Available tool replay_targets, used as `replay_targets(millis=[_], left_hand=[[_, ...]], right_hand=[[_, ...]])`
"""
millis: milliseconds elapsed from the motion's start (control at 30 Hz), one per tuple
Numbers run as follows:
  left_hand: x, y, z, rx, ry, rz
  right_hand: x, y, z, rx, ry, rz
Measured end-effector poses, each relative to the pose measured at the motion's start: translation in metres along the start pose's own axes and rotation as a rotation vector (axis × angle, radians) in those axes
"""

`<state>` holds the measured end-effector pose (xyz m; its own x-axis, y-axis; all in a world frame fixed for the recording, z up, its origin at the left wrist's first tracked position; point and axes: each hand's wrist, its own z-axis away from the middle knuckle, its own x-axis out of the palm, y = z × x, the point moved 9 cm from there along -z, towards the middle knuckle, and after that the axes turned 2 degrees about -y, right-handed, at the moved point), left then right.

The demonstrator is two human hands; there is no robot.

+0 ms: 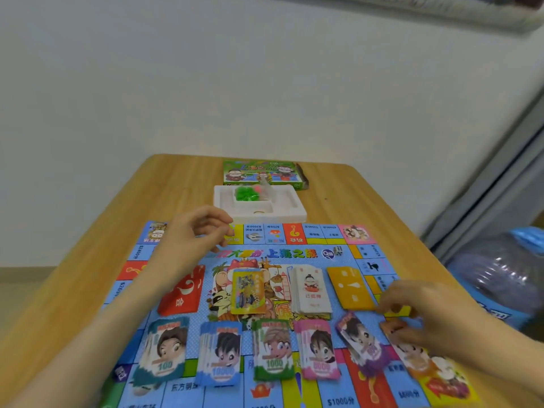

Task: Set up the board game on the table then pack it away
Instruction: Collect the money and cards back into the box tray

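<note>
– on the wooden table (182, 184), biggest first?
– game board (294, 254) spread flat over most of the near half. behind it the green box (262, 172), then the white tray (288, 204) touching the board's far edge, green pieces (245, 192) in its middle well.
– cards?
– mid-board, left to right: red deck (182, 290), yellow cards (248, 293), white deck (312, 290), orange deck (350, 287). nearer, a row of notes: 100 stack (164, 351), 10000 stack (220, 354), 1000 stack (273, 351), pink stack (319, 351), purple stack (362, 346) tilted, orange stack (412, 357) at the right end.
– hands?
– right hand (412, 313): fingers bent down, pinching the orange stack's far end, blurred. left hand (200, 231) hovers over the board's far left, fingers curled toward the thumb; can't tell if it pinches anything.
– step?
– probably laying down the last notes. best done by squaring the stack, turning it upright like the four on the left, leaving a gap beside purple, not sliding into the orange deck. purple likely needs straightening too.
</note>
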<state>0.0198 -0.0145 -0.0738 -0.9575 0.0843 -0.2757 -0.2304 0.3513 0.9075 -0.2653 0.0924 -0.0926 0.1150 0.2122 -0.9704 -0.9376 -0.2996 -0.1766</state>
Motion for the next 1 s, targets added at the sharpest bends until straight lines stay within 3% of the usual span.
replay_targets(millis=[467,600,1000], left_hand=[[0.0,0.003,0.0,0.037,0.017,0.0],[-0.001,0.003,-0.001,0.042,0.013,0.019],[0.008,0.005,0.002,0.043,-0.028,-0.001]], right_hand=[[0.014,0.02,-0.011,0.184,-0.281,0.077],[0.012,0.023,-0.002,0.243,-0.343,0.005],[0.015,0.016,-0.008,0.24,-0.301,-0.014]])
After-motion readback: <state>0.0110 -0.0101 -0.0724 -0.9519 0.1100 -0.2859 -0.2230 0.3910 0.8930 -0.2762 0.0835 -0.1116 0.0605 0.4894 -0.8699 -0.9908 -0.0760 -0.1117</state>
